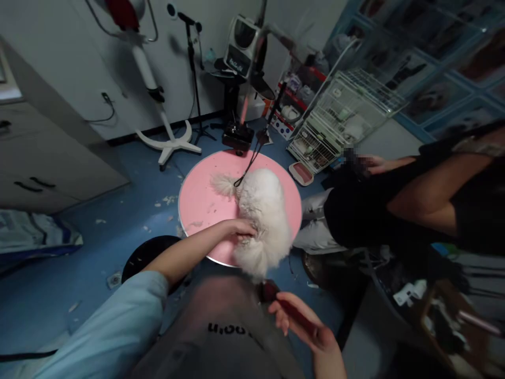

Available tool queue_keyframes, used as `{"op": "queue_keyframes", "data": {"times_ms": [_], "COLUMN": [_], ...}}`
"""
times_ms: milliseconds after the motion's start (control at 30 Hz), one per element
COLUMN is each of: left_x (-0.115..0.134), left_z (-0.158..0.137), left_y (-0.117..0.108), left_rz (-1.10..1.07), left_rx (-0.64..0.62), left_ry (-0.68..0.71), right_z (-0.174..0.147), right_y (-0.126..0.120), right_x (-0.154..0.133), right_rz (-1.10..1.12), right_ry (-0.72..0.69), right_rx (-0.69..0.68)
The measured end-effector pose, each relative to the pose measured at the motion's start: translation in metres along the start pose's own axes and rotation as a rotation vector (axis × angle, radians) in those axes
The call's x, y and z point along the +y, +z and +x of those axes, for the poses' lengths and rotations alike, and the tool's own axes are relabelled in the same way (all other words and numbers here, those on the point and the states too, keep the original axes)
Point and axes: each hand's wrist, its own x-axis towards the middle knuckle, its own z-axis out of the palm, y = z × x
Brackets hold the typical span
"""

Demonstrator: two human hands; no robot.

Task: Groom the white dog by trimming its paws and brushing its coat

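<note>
A fluffy white dog (263,210) is on a round pink grooming table (205,210), its tail end toward the far side and its fluffy head near my apron. My left hand (243,228) is at the dog's side, fingers curled into the coat; the fur hides the fingertips. In my right hand (294,316), below the near edge of the table, is a dark red grooming brush (300,317). Its head lies close to the dog's head, and its bristles cannot be made out. A thin black loop leash (248,171) hangs down by the dog's rear.
Another person (355,210) in black stands close on the right, holding a blurred dark object. A black round stool (148,255) is at the near left. Beyond the table are a white stand dryer (169,139), a tripod (196,95) and wire cages (335,116). Fur tufts litter the blue floor.
</note>
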Motion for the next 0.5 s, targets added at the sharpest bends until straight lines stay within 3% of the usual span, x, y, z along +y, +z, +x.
{"op": "queue_keyframes", "data": {"times_ms": [100,200,267,400,500], "left_x": [0.0,0.003,0.005,0.005,-0.002], "left_z": [0.007,0.014,0.017,0.02,0.017], "left_y": [0.0,0.002,0.004,0.011,0.02], "left_rz": [0.022,0.016,-0.025,-0.094,-0.103], "left_rx": [-0.139,-0.206,-0.254,-0.229,-0.15], "left_ry": [-0.149,-0.23,-0.283,-0.339,-0.324], "right_z": [0.014,0.038,0.056,0.088,0.085], "right_y": [0.025,0.039,0.042,0.036,0.039], "right_x": [-0.003,-0.013,-0.012,0.021,0.064], "right_rz": [-0.073,-0.197,-0.322,-0.635,-0.607], "right_ry": [0.04,0.003,-0.029,-0.117,-0.078], "right_rx": [-0.14,-0.122,0.012,0.522,0.684]}}
